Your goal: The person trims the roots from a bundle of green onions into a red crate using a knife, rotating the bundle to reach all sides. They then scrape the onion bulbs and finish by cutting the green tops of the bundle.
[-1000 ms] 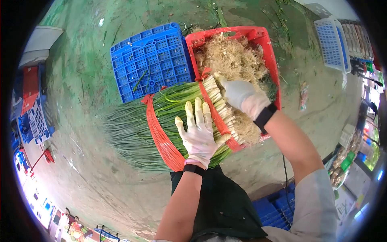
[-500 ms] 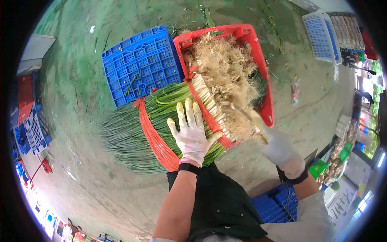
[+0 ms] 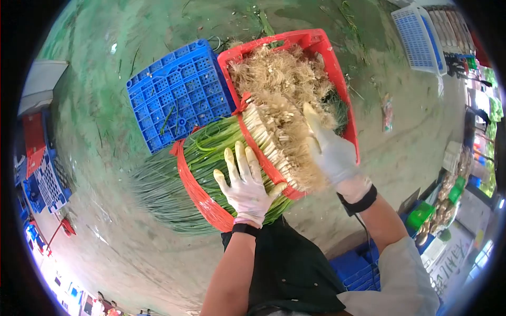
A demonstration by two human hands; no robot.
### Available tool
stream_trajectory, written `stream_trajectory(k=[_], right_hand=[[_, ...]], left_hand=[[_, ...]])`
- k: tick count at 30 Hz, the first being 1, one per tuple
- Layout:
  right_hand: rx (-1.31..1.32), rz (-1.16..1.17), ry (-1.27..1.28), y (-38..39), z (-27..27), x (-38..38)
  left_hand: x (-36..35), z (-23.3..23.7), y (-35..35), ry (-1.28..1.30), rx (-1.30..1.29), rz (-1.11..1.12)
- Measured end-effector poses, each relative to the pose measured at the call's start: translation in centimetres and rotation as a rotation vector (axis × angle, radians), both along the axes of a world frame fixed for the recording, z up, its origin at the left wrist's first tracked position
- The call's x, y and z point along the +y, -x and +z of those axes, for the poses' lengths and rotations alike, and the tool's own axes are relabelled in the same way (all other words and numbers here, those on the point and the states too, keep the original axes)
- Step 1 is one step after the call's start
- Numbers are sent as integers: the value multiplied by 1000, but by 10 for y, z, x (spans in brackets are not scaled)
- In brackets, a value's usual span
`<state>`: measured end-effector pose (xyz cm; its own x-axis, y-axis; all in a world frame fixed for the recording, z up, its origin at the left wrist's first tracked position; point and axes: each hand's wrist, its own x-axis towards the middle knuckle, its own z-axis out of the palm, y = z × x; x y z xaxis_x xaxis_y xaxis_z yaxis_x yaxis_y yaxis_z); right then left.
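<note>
A large bundle of green onions (image 3: pixel 211 138) lies on its side, its white stem ends toward the red crate (image 3: pixel 345 87). Red plastic ties (image 3: pixel 196 184) bind it in two places. My left hand (image 3: pixel 247 192), in a whitish glove, rests flat on the green stalks with its fingers spread. My right hand (image 3: pixel 334 158), gloved and smeared by motion, is over the root end at the crate's near side. Its fingers look closed around something slim that I cannot make out. Tan, hairy roots (image 3: pixel 287 73) fill much of the crate.
An upturned blue crate (image 3: pixel 182 89) sits left of the red one, touching or nearly touching it. A blue crate (image 3: pixel 358 266) is beside my body. A white basket (image 3: pixel 416 39) stands at the far right. Scraps of leaf (image 3: pixel 266 23) lie on the wet floor.
My right hand has swept up and left across the cut root end. My left hand stays pressed on the stalks. The whole view has shifted slightly.
</note>
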<state>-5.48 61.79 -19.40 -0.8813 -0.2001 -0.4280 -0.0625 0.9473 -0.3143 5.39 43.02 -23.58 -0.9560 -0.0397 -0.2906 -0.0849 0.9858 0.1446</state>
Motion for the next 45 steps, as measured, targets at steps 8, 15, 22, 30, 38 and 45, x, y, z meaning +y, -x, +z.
stream_trajectory(k=[8, 15, 22, 30, 38, 45], right_hand=[[-371, 65, -118, 57, -52, -60], [-412, 94, -56, -2, -4, -9], [-195, -9, -31, -90, 71, 66], [-57, -9, 119, 1, -17, -20], [-241, 42, -103, -56, 6, -7], [-59, 7, -25, -95, 88, 20]], left_hand=[[-1, -6, -6, -19, 33, -1], [0, 3, 0, 15, -49, -9], [0, -3, 0, 18, -6, -10], [2, 0, -1, 46, -22, -10], [1, 0, -1, 55, -10, -48], [-1, -1, -3, 42, -35, -49]])
